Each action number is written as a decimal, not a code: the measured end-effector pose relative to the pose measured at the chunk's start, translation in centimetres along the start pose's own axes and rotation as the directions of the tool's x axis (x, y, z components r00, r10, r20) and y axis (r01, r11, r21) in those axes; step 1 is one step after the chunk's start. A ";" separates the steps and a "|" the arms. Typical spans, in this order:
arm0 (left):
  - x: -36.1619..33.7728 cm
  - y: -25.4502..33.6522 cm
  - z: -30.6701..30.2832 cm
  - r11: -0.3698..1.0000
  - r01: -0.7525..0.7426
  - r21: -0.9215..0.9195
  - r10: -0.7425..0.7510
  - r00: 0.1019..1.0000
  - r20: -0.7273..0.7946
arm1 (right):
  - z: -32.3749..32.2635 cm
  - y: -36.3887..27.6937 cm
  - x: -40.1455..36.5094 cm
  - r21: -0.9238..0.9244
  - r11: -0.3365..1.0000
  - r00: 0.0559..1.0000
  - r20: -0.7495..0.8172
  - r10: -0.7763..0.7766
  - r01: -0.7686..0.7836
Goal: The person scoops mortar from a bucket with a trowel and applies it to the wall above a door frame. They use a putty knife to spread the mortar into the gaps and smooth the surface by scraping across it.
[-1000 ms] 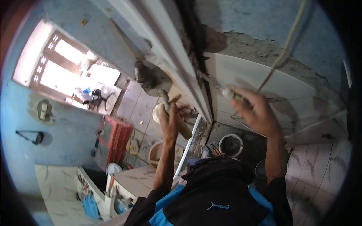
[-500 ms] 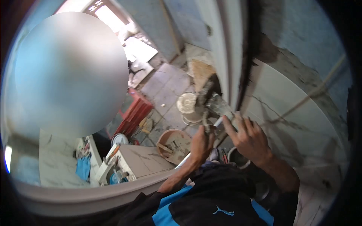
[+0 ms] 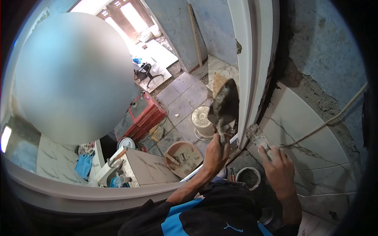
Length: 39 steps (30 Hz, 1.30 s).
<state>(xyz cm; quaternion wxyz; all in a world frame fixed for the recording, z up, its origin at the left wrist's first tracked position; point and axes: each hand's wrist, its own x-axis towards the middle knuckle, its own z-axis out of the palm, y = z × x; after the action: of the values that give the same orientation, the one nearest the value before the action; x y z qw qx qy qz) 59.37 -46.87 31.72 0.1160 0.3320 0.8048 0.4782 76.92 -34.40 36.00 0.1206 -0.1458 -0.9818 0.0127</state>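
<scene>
My left hand (image 3: pixel 215 155) is wrapped round the handle of a trowel (image 3: pixel 226 103), whose dark pointed blade has grey mortar along it. That blade stands beside the white door frame (image 3: pixel 256 51). To the right, my right hand (image 3: pixel 278 167) grips a putty knife (image 3: pixel 258 137) with grey matter on its blade, close to the marbled wall tiles (image 3: pixel 303 126). A gap separates the two tools. Below them, between my arms, is a round bucket (image 3: pixel 249 178) with dark contents.
A lidded white bucket (image 3: pixel 202 118) and a pinkish basin (image 3: pixel 185 157) stand on the floor. Further left are a red crate-like object (image 3: pixel 147 118) and a tiled counter (image 3: pixel 149 167). A cable (image 3: pixel 327 125) crosses the right wall.
My right hand has moved right and down with the putty knife, away from the trowel. The trowel's blade is now seen apart from it, and the camera view has shifted.
</scene>
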 end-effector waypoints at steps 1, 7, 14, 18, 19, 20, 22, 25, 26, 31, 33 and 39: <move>0.8 0.6 -0.6 0.999 -0.020 -0.025 0.019 0.998 -0.063 | 0.0 0.4 -0.4 -0.003 1.000 1.000 -0.002 -0.003 0.003; 4.2 -0.2 -0.9 0.895 0.016 -0.445 -0.053 0.996 -0.071 | 5.7 1.9 -3.1 0.957 -0.026 0.776 0.250 0.580 -0.289; 10.2 0.9 1.3 0.793 -0.333 -0.511 0.341 0.937 -0.081 | 17.4 -2.6 -0.2 0.951 -0.310 0.498 0.277 0.822 -0.017; 11.2 1.2 2.6 0.785 -0.308 -0.537 0.320 0.945 -0.073 | 21.6 -5.6 3.3 0.958 -0.266 0.382 0.208 0.900 0.105; 11.2 1.5 3.0 0.787 -0.313 -0.532 0.305 0.946 -0.105 | 21.3 -5.9 4.3 0.936 -0.298 0.370 0.214 0.904 0.186; 11.1 2.0 3.1 0.785 -0.321 -0.529 0.290 0.946 -0.143 | 19.6 -6.4 4.9 0.908 -0.347 0.390 0.240 0.889 0.233; 11.8 2.0 3.3 0.785 -0.326 -0.527 0.307 0.943 -0.125 | 18.2 -6.8 6.0 0.951 -0.257 0.390 0.173 0.904 0.172; 11.7 3.3 2.4 0.805 -0.331 -0.491 0.313 0.942 -0.121 | 13.9 -7.6 8.4 0.914 -0.208 0.393 0.059 0.918 0.349; 11.7 3.8 1.8 0.794 -0.327 -0.513 0.316 0.942 -0.112 | 12.3 -7.5 9.1 0.884 -0.223 0.408 0.041 0.912 0.410; 12.4 6.2 -0.7 0.761 -0.386 -0.522 0.358 0.920 -0.157 | 7.1 -7.0 12.3 0.804 -0.261 0.444 -0.004 0.896 0.534; 13.8 6.0 -1.3 0.750 -0.444 -0.490 0.410 0.894 -0.183 | 5.9 -6.5 13.5 0.786 -0.277 0.468 -0.019 0.883 0.553; 15.3 3.3 -2.4 0.713 -0.423 -0.559 0.446 0.889 -0.104 | 4.0 -7.0 14.7 0.814 -0.162 0.431 -0.118 0.894 0.557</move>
<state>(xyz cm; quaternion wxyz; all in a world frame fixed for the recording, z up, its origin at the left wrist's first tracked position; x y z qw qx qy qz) 48.09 -37.58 37.76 0.1090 0.4706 0.5224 0.7026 60.30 -36.78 36.01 0.6399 -0.1763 -0.3128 0.6794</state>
